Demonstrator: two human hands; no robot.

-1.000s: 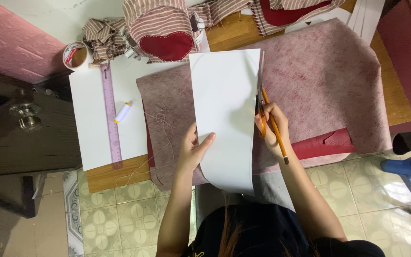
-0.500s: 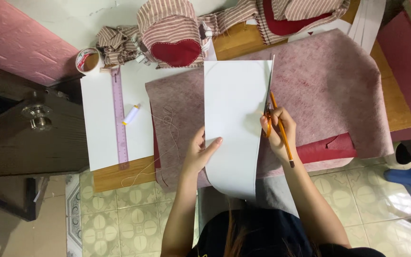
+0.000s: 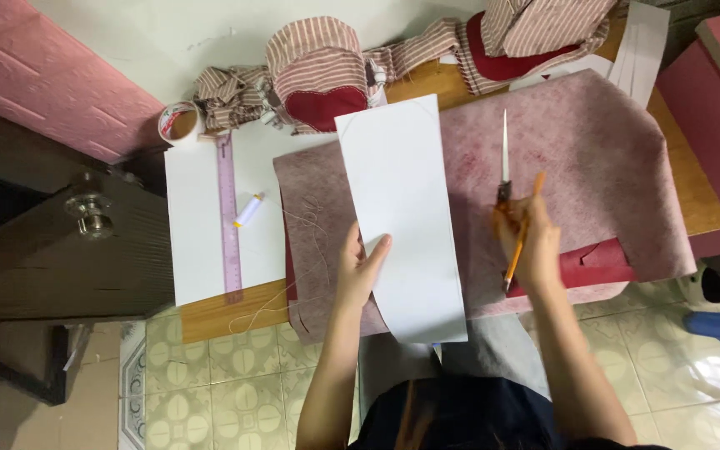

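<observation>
The person's left hand (image 3: 362,268) reaches up from the lower edge of the view, forearm nearly vertical, wrist straight. Its grip is closed on the left edge of a long white paper sheet (image 3: 406,208), thumb on top and the fingers tucked beneath. The sheet lies over a mottled pink fabric (image 3: 593,158) spread on the wooden counter (image 3: 702,200). The paper's long axis runs away from the person, leaning slightly left at its far end; its near end hangs past the counter's front edge, and that corner is cut in a curve.

The right hand (image 3: 528,242) is held well apart from the sheet, to its right, above the pink fabric. The forearm rises at a slant from the lower right. This grip is clenched around the orange handles of a pair of scissors (image 3: 504,162) and also holds an orange pencil (image 3: 523,232). The scissor blades are shut and point straight away from the person, their long axis nearly vertical in the view. The pencil crosses the hand on a diagonal, its upper end tilted to the right and its lower end past the heel of the hand.

A dark red piece (image 3: 597,265) shows just right of that hand. To the left, a second white sheet (image 3: 197,225) carries a purple ruler (image 3: 228,217) and a small white tube (image 3: 248,210). A tape roll (image 3: 180,123) and a striped fabric basket with a red heart (image 3: 318,71) stand at the far edge.
</observation>
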